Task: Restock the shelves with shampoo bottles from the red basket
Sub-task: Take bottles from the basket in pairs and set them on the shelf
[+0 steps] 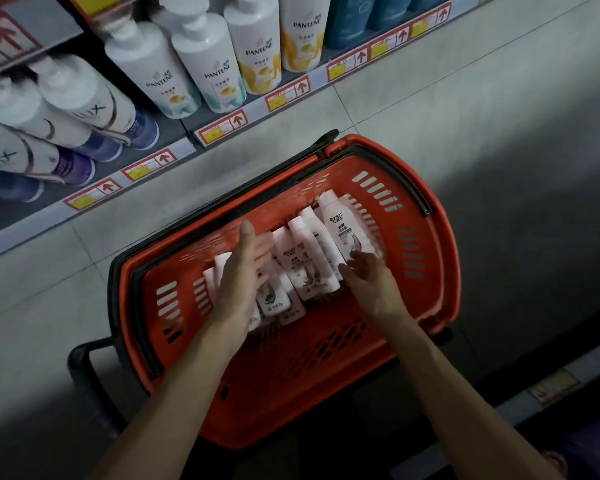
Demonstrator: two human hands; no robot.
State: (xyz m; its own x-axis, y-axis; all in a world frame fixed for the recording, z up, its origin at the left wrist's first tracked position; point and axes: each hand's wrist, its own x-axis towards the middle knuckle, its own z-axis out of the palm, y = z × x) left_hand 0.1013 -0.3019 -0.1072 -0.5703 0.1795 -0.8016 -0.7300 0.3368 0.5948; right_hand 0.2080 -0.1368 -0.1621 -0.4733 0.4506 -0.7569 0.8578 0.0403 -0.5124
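Observation:
A red basket [426, 258] stands on the tiled floor below the shelf. Several small white and pink shampoo bottles [310, 258] lie side by side in it. My left hand [243, 275] reaches into the basket with straight fingers spread over the bottles at the left end of the row; it grips nothing that I can see. My right hand [368, 275] is at the base of the rightmost bottle [343, 230], fingers bent toward it; whether they have closed round it is unclear.
The bottom shelf [174, 150] carries large white Pantene pump bottles [205, 60], Lux bottles [84, 109] to the left and blue bottles [350, 19] to the right. The basket's black handle [326, 140] lies against its far rim. Grey floor tiles stretch to the right.

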